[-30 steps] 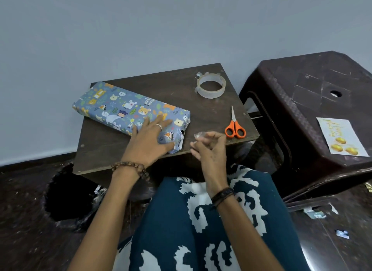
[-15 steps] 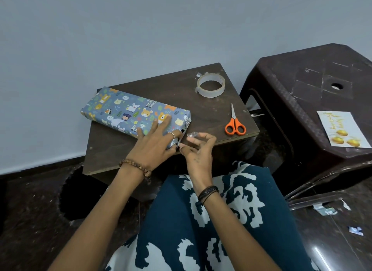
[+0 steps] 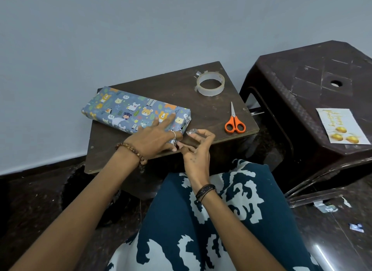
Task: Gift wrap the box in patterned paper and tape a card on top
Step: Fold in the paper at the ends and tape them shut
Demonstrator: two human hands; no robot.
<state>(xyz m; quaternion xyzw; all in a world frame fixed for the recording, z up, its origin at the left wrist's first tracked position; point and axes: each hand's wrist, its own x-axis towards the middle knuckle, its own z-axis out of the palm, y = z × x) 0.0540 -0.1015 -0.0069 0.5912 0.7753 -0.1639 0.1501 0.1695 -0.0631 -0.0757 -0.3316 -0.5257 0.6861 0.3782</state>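
The box [image 3: 132, 109], wrapped in blue paper with cartoon animals, lies on a small brown table [image 3: 203, 107]. My left hand [image 3: 155, 139] presses flat on the box's near right end, fingers straight, holding the folded paper flap down. My right hand [image 3: 196, 147] is right beside that end and pinches a short piece of clear tape [image 3: 190, 131] between thumb and fingertips. The tape roll [image 3: 210, 84] sits at the table's far right. The card [image 3: 341, 126], white with yellow fruit, lies on the dark stool to the right.
Orange-handled scissors [image 3: 234, 121] lie on the table's right side. A dark brown plastic stool [image 3: 314, 93] stands close to the right. My lap in blue and white fabric [image 3: 211, 220] is below the table edge. Paper scraps [image 3: 326, 208] litter the dark floor.
My right hand has carried the tape piece left, from clear of the box to right against its end. My left hand slid toward that end, fingers over the flap.
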